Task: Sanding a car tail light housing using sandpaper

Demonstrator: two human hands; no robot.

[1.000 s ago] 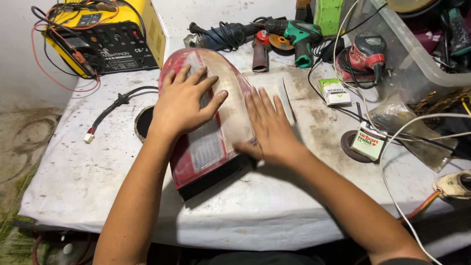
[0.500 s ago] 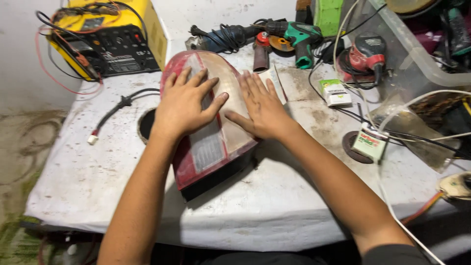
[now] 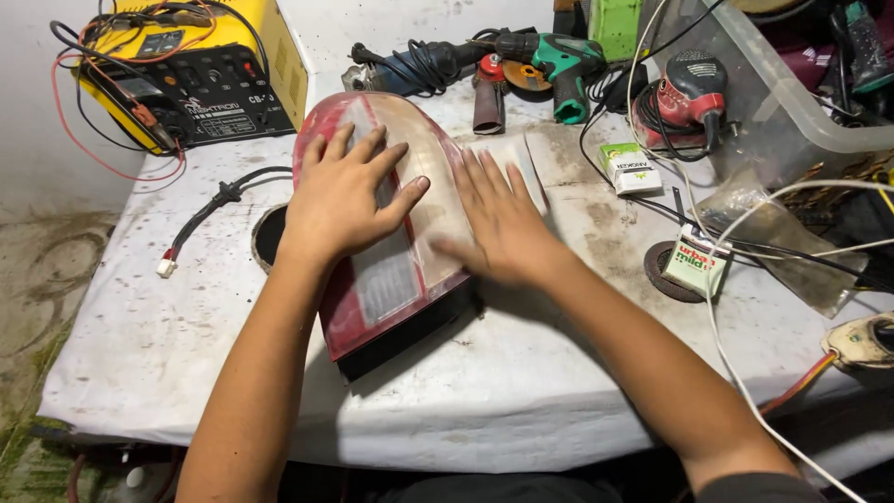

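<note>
On the middle of the bench (image 3: 186, 335), the left hand (image 3: 340, 200) lies flat and unclenched, fingers spread, on a red and clear tail-light lens (image 3: 396, 270). Just beside it the right hand (image 3: 498, 219) presses flat on the lens's right edge, grasping nothing. Behind the lens lie a green drill (image 3: 559, 61) and a yellow charger box (image 3: 186, 74); a red sander (image 3: 694, 93) sits to the right.

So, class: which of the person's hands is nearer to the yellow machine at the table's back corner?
Left. The left hand lies on the tail light, just below the yellow machine; the right hand lies further right.
</note>
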